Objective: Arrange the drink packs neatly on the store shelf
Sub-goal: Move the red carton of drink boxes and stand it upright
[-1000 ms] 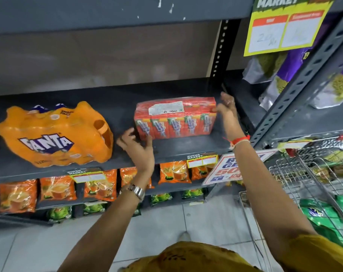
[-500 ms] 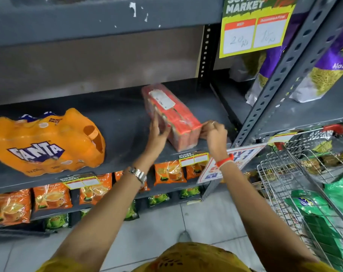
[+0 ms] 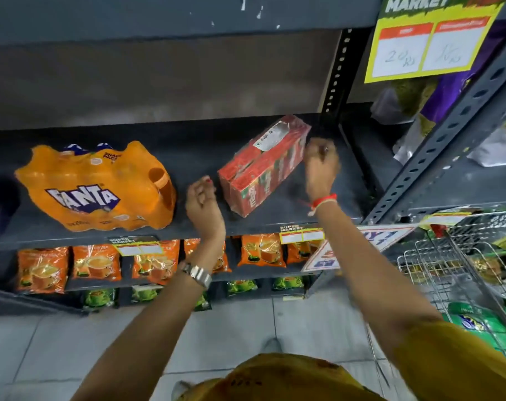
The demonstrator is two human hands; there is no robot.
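A red shrink-wrapped pack of juice cartons (image 3: 260,166) lies on the dark grey shelf (image 3: 199,157), turned diagonally with one short end toward the shelf's front. To its left sits an orange Fanta multipack (image 3: 95,186). My left hand (image 3: 202,204) hovers just left of the red pack's near end, fingers curled, holding nothing and clear of the pack. My right hand (image 3: 321,163) is at the pack's right side, fingers curled; it is blurred, and I cannot tell if it touches the pack.
A perforated steel upright (image 3: 448,131) bounds the shelf on the right, with a yellow price sign (image 3: 425,41) above. Orange tea packets (image 3: 95,263) fill the shelf below. A wire basket trolley (image 3: 454,264) with green packs stands at the right.
The red pack has gone from facing front to angled, and now lies farther back and right on the shelf. Both hands have let go of it and drawn slightly away.
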